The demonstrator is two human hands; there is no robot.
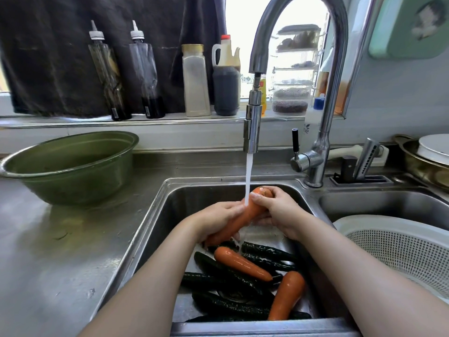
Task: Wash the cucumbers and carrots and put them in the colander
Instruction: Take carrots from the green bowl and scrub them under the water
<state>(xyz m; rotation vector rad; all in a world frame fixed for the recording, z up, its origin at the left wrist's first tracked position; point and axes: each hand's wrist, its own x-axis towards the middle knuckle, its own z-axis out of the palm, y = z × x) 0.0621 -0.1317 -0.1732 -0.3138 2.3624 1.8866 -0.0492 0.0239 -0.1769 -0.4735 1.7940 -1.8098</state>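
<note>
I hold one orange carrot [245, 216] over the steel sink [170, 215], under water running from the faucet [252, 122]. My left hand [216, 221] grips its lower part and my right hand [277, 210] wraps its thick top end. Below them, on the sink floor, lie two more carrots, one in the middle [241, 263] and one at the front right [288, 294], among several dark cucumbers [228, 278]. The white colander [398, 246] sits in the right-hand basin, with nothing visible inside it.
A green metal basin [70, 164] stands on the steel counter at the left. Sauce bottles [150, 69] and jars line the window ledge behind. A knife holder [359, 171] and a pan with a plate [427, 154] sit at the back right.
</note>
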